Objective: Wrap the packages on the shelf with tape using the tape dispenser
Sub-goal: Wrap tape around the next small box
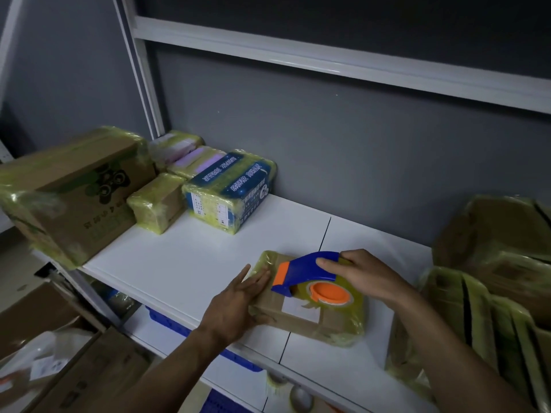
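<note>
Two hands are at work at 6 o'clock, near the front edge of the white shelf, and between them sits a brown package skinned in yellowish tape. The left hand has its grip spread, fingers straight and laid flat against the package's left end. The right hand has its grip curled over the blue back of the tape dispenser, which rests on top of the package. Its long axis runs from about 3 o'clock to 9 o'clock, orange-banded nose pointing at the left fingers, orange hub of the roll facing up. A white label shows on the package top; I can read no print on it. Up at 10 o'clock stands a blue pack covered in white Chinese characters, too blurred to read. Just beside it sits a small taped box, with lilac packs behind. At 9 o'clock a big carton carries a dark cartoon print and a line of characters, unreadable. At 3 o'clock, taped parcels are piled up.
</note>
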The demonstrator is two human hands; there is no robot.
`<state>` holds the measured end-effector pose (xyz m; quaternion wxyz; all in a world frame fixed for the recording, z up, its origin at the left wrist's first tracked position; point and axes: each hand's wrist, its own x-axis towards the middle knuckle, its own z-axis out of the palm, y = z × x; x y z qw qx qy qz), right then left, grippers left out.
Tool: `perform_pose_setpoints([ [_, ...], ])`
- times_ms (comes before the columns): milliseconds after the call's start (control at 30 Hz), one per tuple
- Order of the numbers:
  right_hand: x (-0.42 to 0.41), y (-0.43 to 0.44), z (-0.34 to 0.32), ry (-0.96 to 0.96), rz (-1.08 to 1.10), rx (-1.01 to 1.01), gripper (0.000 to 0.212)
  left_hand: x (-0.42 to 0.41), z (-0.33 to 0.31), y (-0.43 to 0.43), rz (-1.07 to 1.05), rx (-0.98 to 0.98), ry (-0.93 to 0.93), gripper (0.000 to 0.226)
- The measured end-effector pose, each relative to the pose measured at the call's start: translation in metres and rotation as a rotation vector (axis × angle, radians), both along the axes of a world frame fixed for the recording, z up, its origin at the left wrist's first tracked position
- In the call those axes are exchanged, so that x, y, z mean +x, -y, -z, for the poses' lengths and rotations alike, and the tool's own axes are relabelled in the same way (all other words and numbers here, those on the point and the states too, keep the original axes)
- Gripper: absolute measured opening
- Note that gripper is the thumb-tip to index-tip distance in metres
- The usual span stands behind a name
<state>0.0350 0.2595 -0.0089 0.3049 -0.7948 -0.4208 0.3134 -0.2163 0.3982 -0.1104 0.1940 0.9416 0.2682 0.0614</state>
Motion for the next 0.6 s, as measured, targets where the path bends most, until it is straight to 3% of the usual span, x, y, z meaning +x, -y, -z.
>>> perform_pose_setpoints([
  [200, -0.007, 0.001, 0.008, -0.127, 0.089, 0.095, 0.082, 0.007, -0.005, -0.012, -0.010, 0.085, -0.088, 0.096],
  [300, -0.011, -0.001, 0.009, -0.128, 0.084, 0.098, 0.078, 0.008, -0.008, -0.026, 0.021, 0.065, -0.099, 0.096],
  [433, -0.004, 0.001, 0.002, -0.127, 0.135, 0.096, 0.088, 0.005, -0.009, -0.045, 0.046, 0.047, -0.135, 0.096],
  [600, 0.003, 0.015, -0.007, -0.088, 0.119, 0.055, 0.079, 0.008, -0.011, -0.051, 0.045, 0.166, -0.195, 0.091],
])
